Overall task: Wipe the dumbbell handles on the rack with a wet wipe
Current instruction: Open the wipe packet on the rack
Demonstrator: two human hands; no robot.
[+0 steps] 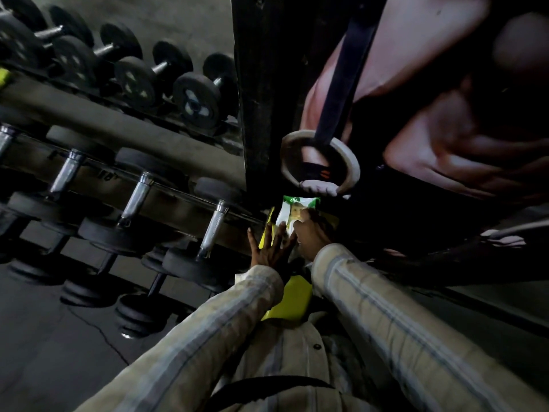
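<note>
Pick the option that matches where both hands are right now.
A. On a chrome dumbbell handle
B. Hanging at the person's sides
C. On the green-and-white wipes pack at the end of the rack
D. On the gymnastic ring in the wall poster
C: the left hand lies flat with straight fingers against the wipes pack, while the right hand curls its fingers on the pack's front; no dumbbell handle is touched.

A large printed wall poster (430,120) of a muscular torso gripping a pale gymnastic ring (319,166) on a dark strap is seen at the right. A mirrored wall panel (178,13) is seen at upper left. What may be a bright yellow-green panel (292,298) is partly hidden below, above a dark grey floor (44,337).
</note>
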